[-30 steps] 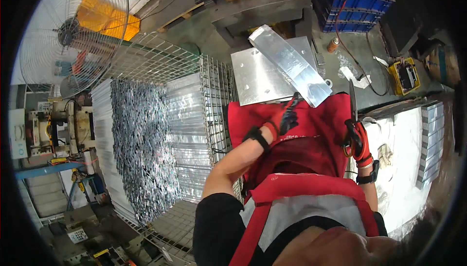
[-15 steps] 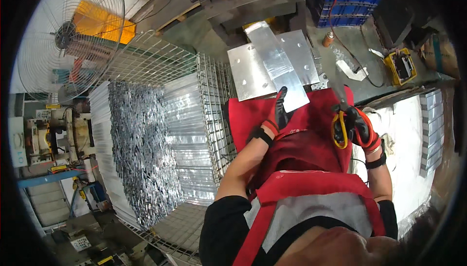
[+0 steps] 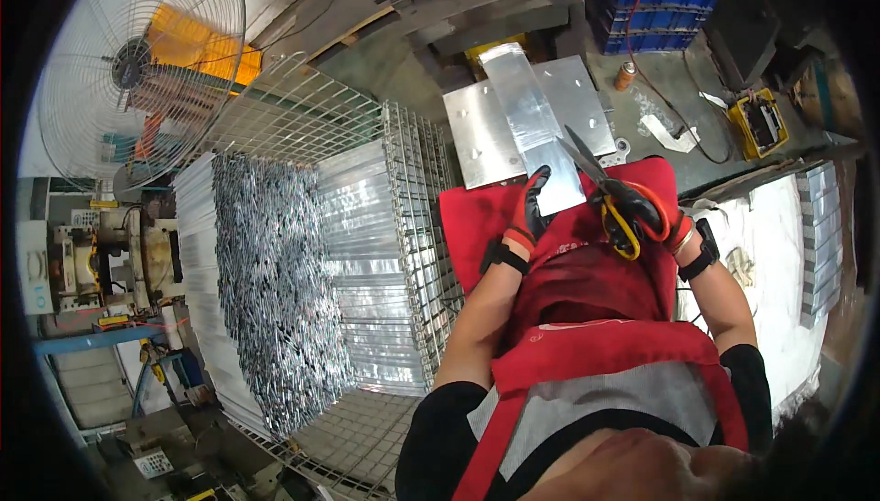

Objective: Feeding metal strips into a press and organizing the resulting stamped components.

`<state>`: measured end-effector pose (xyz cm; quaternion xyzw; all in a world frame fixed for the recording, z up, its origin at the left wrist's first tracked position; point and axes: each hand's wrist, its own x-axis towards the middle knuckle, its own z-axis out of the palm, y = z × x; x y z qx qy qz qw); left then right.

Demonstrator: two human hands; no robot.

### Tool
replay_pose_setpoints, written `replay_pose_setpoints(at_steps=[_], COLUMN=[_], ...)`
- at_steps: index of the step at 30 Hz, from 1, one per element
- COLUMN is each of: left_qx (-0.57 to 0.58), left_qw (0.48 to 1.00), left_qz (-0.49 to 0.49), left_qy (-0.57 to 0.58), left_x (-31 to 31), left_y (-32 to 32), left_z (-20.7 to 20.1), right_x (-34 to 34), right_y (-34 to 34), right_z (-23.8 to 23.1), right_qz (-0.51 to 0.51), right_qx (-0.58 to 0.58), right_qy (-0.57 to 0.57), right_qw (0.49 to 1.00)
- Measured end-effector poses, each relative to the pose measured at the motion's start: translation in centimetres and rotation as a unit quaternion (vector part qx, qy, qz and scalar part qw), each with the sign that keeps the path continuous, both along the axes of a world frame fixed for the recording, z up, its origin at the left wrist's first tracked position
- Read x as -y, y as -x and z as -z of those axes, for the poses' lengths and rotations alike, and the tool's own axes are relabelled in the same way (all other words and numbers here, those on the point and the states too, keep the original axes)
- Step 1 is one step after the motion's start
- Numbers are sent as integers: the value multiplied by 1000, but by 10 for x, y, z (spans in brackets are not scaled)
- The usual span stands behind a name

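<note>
Nearest me, my left hand (image 3: pixel 529 215), in a black-and-red glove, grips the near edge of a long metal strip (image 3: pixel 532 125). Just right of it, my right hand (image 3: pixel 642 212) is closed around yellow-handled pliers (image 3: pixel 600 185), whose tips touch the strip's right edge. The strip runs away over flat metal plates (image 3: pixel 477 134) on the tabletop (image 3: pixel 678 98). Left stands a wire cage (image 3: pixel 403 226) of stacked metal pieces; far left, a fan (image 3: pixel 137 61).

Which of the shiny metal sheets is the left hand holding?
The narrow shiny strip, gripped at its near end by the left hand; it lies across the wider flat plate.
</note>
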<state>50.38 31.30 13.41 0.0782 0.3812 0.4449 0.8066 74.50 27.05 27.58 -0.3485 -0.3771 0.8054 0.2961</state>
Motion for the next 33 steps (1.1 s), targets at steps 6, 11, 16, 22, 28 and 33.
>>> replay_pose_setpoints(at_steps=[6,11,16,22,28,33], left_qx=[11,6,-5,77,126,149], left_qw=[1000,999,1000,997,992,989], left_qz=[-12,2,-17,-9,5,-12], left_qy=[18,43,-7,4,1,12], left_x=[6,4,8,-2,-3,-2], left_y=[3,0,-1,2,3,1], left_z=[-14,-23,-23,26,53,44], right_x=[9,13,-4,-13,-16,-21], right_y=[6,12,30,35,39,42], right_z=[0,0,-5,38,70,53], right_qz=[4,28,40,63,113,98], right_qx=[18,29,-4,0,211,101], right_qy=[-51,-49,35,-16,-379,-229], right_qw=[999,998,999,998,894,963])
